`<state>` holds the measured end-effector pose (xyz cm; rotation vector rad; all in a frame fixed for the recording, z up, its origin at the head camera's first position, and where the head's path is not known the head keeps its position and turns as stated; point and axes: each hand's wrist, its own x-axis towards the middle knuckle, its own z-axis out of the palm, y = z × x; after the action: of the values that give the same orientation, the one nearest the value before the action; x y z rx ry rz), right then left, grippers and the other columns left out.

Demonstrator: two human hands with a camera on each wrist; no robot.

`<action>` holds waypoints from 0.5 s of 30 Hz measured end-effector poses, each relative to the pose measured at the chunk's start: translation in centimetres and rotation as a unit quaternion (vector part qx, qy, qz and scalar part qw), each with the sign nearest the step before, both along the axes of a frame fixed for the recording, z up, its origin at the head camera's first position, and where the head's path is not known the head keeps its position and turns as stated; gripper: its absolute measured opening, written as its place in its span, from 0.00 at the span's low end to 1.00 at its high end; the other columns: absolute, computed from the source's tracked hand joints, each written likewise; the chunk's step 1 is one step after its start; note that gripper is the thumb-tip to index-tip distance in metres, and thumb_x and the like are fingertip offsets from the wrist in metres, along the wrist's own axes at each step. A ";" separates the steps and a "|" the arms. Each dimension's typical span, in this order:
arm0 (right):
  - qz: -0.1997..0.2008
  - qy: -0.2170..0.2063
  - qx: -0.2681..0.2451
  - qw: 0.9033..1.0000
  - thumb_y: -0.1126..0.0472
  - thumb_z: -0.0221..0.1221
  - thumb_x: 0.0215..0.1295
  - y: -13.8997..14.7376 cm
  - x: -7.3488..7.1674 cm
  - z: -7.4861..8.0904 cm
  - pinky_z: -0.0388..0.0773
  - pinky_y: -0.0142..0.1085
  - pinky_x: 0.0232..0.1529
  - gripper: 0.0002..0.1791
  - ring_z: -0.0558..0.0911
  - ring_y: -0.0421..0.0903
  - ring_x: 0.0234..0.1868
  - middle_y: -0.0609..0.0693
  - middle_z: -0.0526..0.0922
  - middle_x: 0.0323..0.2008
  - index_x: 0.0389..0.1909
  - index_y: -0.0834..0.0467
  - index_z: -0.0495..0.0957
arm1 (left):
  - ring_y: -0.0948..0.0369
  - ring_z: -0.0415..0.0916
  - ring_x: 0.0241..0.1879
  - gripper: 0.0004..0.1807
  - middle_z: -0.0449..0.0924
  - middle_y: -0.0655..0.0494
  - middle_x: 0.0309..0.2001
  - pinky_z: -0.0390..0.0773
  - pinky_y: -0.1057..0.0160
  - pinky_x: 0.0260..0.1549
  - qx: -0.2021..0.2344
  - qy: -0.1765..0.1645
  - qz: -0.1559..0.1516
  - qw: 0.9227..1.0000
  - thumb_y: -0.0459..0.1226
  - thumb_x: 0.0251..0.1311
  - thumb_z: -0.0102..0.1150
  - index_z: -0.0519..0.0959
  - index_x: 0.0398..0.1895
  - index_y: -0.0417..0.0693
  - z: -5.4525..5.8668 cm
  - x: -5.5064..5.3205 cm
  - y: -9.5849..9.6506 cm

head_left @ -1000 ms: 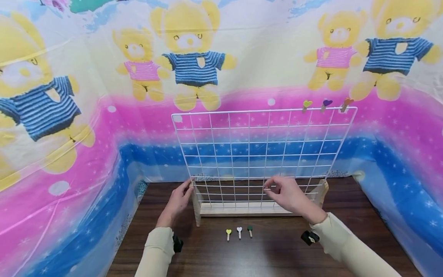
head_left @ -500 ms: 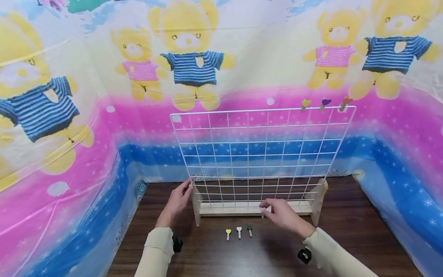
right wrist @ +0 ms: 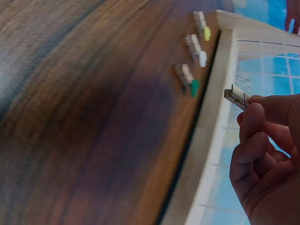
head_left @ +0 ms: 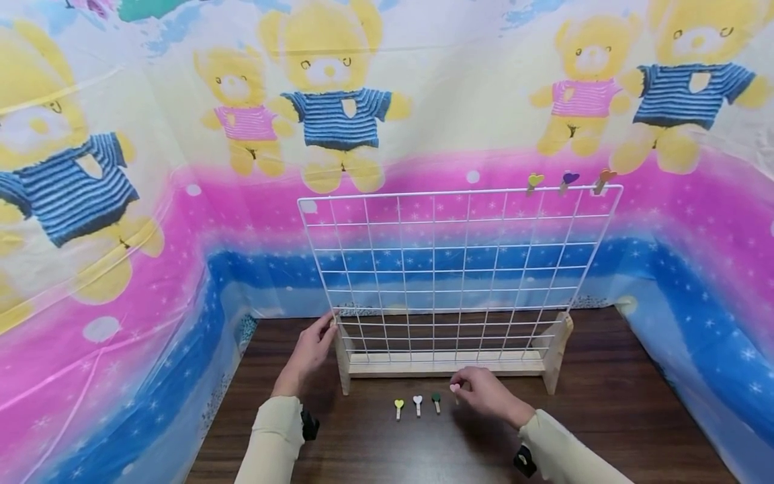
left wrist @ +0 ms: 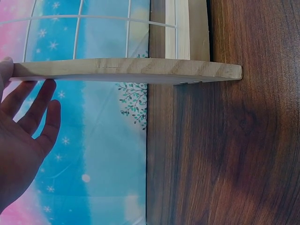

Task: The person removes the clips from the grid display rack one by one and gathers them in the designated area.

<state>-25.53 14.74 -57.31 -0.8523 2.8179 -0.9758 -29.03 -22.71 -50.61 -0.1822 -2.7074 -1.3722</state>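
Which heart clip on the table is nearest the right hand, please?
The green wooden heart clip; the white heart clip and yellow heart clip lie farther left.

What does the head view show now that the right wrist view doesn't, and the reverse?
Only the head view: the upper yellow clip, purple clip and orange clip along the top of the white grid; printed bears; the pink heart on the held clip.

Only the right wrist view: the held clip's wooden end close up, and the curled lower fingers of the right hand, palm side.

Both: that hand pinching the clip; the lower yellow clip, white clip and green clip lying on the table; the wooden base and grid.
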 end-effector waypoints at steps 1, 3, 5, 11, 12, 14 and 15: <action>-0.002 -0.014 0.002 1.000 0.62 0.59 0.65 0.0 -0.1 -0.3 0.73 0.35 0.31 0.05 0.75 0.36 0.29 0.40 0.79 0.30 0.35 0.58 0.82 | 0.51 0.72 0.54 0.22 0.73 0.43 0.57 0.73 0.48 0.48 0.000 0.001 0.000 1.000 0.40 0.72 0.44 0.66 0.69 0.56 0.0 0.0 0.0; -0.008 -0.036 0.005 0.999 0.61 0.59 0.65 -0.1 -0.1 -1.0 0.71 0.34 0.30 0.05 0.73 0.36 0.28 0.40 0.79 0.30 0.35 0.57 0.82 | 0.51 0.72 0.54 0.22 0.73 0.43 0.57 0.73 0.48 0.47 -0.002 0.003 0.001 1.000 0.40 0.72 0.44 0.66 0.69 0.56 0.0 0.0 0.0; -0.011 -0.045 0.005 0.999 0.61 0.59 0.64 -0.2 -0.2 -1.7 0.72 0.35 0.30 0.04 0.73 0.36 0.28 0.40 0.79 0.29 0.34 0.56 0.82 | 0.50 0.72 0.54 0.22 0.73 0.42 0.58 0.73 0.48 0.47 -0.006 0.006 0.000 1.000 0.39 0.72 0.44 0.65 0.69 0.55 0.0 -0.1 0.0; -0.016 -0.046 0.009 0.999 0.63 0.60 0.63 -0.2 -0.5 -3.4 0.72 0.35 0.32 0.03 0.74 0.36 0.28 0.41 0.79 0.27 0.32 0.57 0.82 | 0.50 0.71 0.55 0.22 0.72 0.42 0.58 0.72 0.47 0.48 -0.006 0.005 0.000 1.000 0.39 0.72 0.44 0.65 0.69 0.55 0.1 0.0 0.0; -0.018 -0.047 0.009 0.999 0.63 0.60 0.62 -0.2 -0.6 -3.5 0.72 0.34 0.31 0.03 0.74 0.36 0.28 0.41 0.79 0.27 0.32 0.57 0.82 | 0.50 0.71 0.55 0.22 0.73 0.42 0.58 0.72 0.47 0.48 -0.005 0.004 0.001 1.000 0.39 0.72 0.44 0.66 0.68 0.55 0.1 0.0 0.0; -0.018 -0.048 0.005 0.999 0.64 0.60 0.61 -0.3 -0.6 -3.8 0.73 0.35 0.31 0.03 0.75 0.36 0.28 0.41 0.79 0.27 0.32 0.58 0.82 | 0.50 0.71 0.55 0.22 0.73 0.42 0.58 0.72 0.47 0.48 -0.005 0.004 0.001 1.000 0.39 0.72 0.44 0.66 0.68 0.55 0.1 0.0 0.0; -0.017 -0.048 0.003 0.999 0.65 0.60 0.61 -0.3 -0.7 -3.9 0.73 0.35 0.31 0.03 0.75 0.37 0.28 0.42 0.80 0.27 0.32 0.58 0.82 | 0.50 0.71 0.55 0.22 0.73 0.43 0.58 0.73 0.48 0.48 -0.006 0.005 0.001 1.000 0.39 0.72 0.44 0.66 0.68 0.55 0.1 0.0 0.0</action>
<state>-26.19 14.41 -61.24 -0.7381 2.7620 -0.9834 -29.06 -22.75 -50.55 -0.1859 -2.7072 -1.3513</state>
